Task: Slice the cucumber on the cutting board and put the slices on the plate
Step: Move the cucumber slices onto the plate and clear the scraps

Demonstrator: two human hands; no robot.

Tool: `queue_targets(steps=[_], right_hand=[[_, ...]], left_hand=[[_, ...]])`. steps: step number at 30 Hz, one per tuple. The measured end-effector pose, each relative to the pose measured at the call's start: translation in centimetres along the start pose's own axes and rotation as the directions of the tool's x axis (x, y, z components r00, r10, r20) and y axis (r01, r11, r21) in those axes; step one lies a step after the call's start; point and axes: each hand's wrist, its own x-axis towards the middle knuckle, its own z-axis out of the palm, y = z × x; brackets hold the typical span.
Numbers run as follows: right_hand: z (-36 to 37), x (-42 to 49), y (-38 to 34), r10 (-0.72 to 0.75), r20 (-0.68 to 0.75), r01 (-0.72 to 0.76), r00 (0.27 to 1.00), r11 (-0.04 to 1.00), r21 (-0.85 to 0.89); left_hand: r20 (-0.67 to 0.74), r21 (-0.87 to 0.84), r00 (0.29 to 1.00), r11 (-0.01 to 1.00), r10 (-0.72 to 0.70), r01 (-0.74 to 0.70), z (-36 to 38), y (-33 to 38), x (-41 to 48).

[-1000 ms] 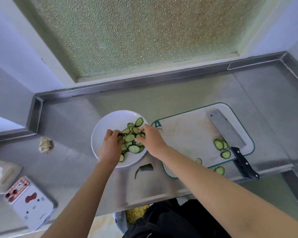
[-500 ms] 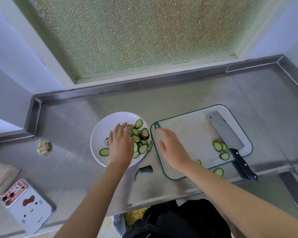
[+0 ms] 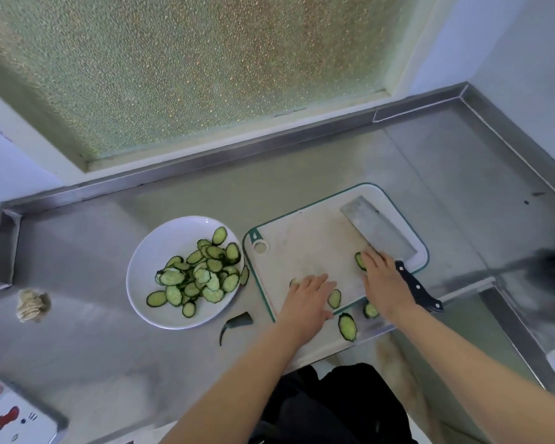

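Left hand reached cutting board — slice just beside.

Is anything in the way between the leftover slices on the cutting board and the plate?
Nothing visible. The bare cutting board and the counter before the plate hold only one stray slice by the rim; the cucumber end lies nearer the person, off the path.
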Motion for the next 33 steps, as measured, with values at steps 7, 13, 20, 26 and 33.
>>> queue_targets(steps=[7,13,20,26,33], right_hand=[[2.0,-1.2,-0.9,-0.109,-0.047,0.116,0.993,0.974,0.197],[0.9,-1.4,1.8,0.121,-0.059,-0.101,0.991,0.956,0.275],[0.7,-0.5,2.0,0.113,0.014,-0.112,0.994,0.954,0.277],[0.6,0.1,2.3,0.024,0.055,-0.04,0.998,0.948,0.314],[0.0,0.3,3.7,0.015,0.023,-0.017,1.0,0.996,0.084]], left_hand=[[-0.066,0.119,0.998,0.993,0.01,-0.002,0.9,0.1,0.5],[-0.084,0.094,0.996,0.995,0.028,-0.02,0.0,1.0,2.0],[0.015,0.164,0.995,0.982,0.096,-0.097,-0.1,2.6,4.8],[0.023,0.287,0.989,0.947,0.145,-0.146,0.1,2.8,5.6],[0.032,0.286,0.989,0.947,0.146,-0.149,0.6,2.4,4.7]])
